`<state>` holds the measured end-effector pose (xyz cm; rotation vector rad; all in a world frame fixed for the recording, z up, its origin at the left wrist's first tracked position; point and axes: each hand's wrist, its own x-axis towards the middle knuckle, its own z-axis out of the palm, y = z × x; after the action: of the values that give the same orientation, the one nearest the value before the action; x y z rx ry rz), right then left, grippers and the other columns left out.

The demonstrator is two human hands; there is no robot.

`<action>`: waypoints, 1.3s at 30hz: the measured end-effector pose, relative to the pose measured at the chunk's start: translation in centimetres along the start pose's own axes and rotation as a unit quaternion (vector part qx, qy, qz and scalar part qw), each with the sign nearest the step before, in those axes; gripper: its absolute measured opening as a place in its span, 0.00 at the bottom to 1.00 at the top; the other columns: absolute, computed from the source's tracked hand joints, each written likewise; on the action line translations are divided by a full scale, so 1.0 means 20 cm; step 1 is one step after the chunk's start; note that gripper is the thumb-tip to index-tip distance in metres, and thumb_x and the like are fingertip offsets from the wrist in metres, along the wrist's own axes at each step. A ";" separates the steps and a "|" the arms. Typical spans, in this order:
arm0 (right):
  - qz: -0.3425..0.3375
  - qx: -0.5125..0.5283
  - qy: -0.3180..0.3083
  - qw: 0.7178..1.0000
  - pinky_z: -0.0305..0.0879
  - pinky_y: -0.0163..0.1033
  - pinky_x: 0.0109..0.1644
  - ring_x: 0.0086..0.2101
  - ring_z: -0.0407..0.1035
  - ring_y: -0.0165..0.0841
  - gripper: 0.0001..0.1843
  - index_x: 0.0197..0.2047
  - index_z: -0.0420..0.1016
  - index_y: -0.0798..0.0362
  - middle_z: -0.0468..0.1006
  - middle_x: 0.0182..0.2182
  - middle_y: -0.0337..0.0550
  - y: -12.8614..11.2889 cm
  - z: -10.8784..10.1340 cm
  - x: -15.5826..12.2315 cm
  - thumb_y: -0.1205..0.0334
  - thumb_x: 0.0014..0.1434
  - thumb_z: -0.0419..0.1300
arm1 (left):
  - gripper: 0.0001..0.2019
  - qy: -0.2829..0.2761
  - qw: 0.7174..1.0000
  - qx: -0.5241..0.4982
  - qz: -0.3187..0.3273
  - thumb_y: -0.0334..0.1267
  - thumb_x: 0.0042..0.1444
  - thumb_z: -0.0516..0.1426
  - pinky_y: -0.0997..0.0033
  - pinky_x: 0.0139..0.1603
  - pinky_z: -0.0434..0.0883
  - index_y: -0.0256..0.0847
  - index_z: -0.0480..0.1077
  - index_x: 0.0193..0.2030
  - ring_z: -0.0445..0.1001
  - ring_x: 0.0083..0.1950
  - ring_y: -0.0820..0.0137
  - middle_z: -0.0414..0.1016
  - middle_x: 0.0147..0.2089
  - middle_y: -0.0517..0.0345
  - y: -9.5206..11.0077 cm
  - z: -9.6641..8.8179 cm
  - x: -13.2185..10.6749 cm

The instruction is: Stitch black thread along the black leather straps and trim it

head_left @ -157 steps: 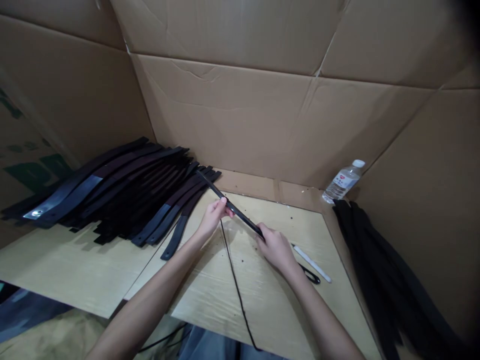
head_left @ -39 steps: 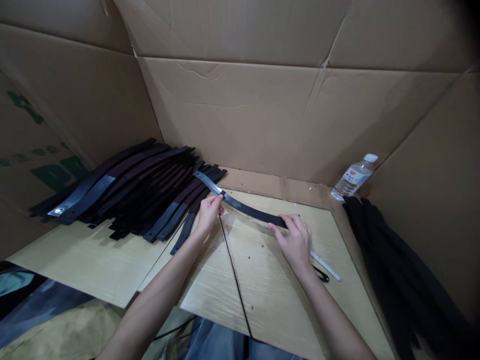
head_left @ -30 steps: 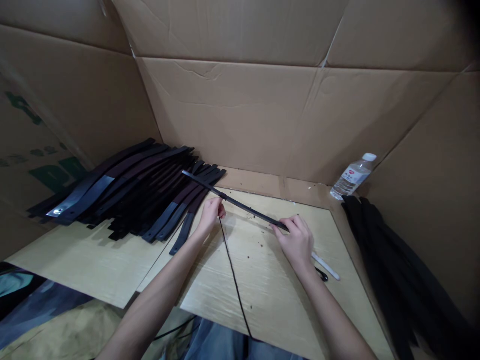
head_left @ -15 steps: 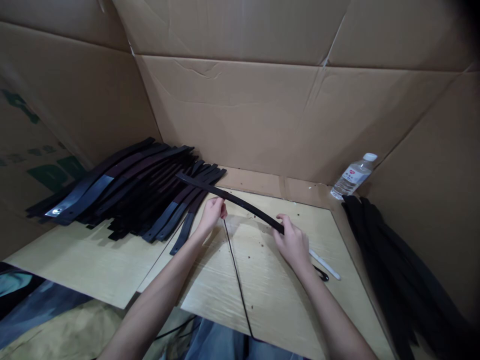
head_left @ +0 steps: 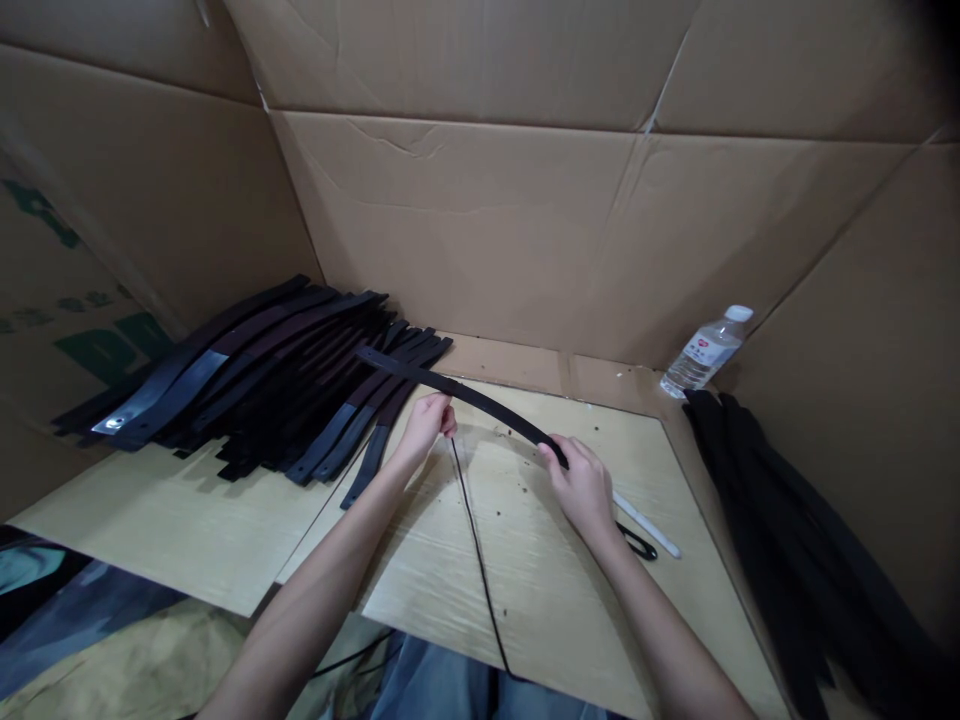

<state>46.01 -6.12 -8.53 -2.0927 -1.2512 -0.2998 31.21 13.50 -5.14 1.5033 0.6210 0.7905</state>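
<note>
A curved black strip slants over the board, its far end above the pile at left. My right hand is closed round its near end, the thumb pressed on the strip. My left hand is closed at the strip's lower edge, near its middle. From these fingers a thin black cord runs down to the board's front edge. Whether the left fingers also pinch the strip is partly hidden. Near my right wrist lie a white pen-like stick and a black looped tool, partly covered by the arm.
A pile of black strips lies at left on the wooden board. A water bottle leans at the back right, above a bundle of black fabric-like strips. Cardboard walls enclose the back and sides.
My right fingers have shifted, and the thumb now presses on the strip's end. The cord has moved slightly right. My left hand has hardly moved.
</note>
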 end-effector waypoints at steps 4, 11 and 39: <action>0.023 -0.002 -0.016 1.000 0.61 0.38 0.40 0.37 0.70 0.36 0.18 0.44 0.74 0.54 0.76 0.37 0.44 0.00 0.01 -0.01 0.52 0.65 0.49 | 0.16 -0.009 1.000 0.010 0.007 0.38 0.55 0.46 0.76 0.23 0.58 0.40 0.54 0.17 0.59 0.17 0.77 0.58 0.14 0.62 0.00 0.01 0.00; 0.031 -0.026 -0.017 0.999 0.60 0.38 0.39 0.37 0.70 0.35 0.19 0.44 0.74 0.54 0.77 0.38 0.42 -0.02 0.01 -0.01 0.50 0.65 0.49 | 0.16 -0.019 1.000 -0.009 0.008 0.40 0.55 0.46 0.74 0.23 0.58 0.41 0.54 0.18 0.59 0.17 0.76 0.56 0.14 0.63 -0.04 0.01 0.00; 0.000 -0.050 0.025 0.998 0.53 0.35 0.32 0.32 0.65 0.31 0.09 0.32 0.65 0.53 0.70 0.32 0.39 -0.02 -0.03 0.00 0.56 0.56 0.58 | 0.21 -0.045 0.997 -0.062 -0.003 0.51 0.58 0.43 0.73 0.21 0.57 0.42 0.52 0.19 0.57 0.14 0.75 0.52 0.11 0.64 -0.05 0.04 0.01</action>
<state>45.77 -6.33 -7.96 -2.1561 -1.2307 -0.4208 31.90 13.23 -6.13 1.4143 0.4988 0.7391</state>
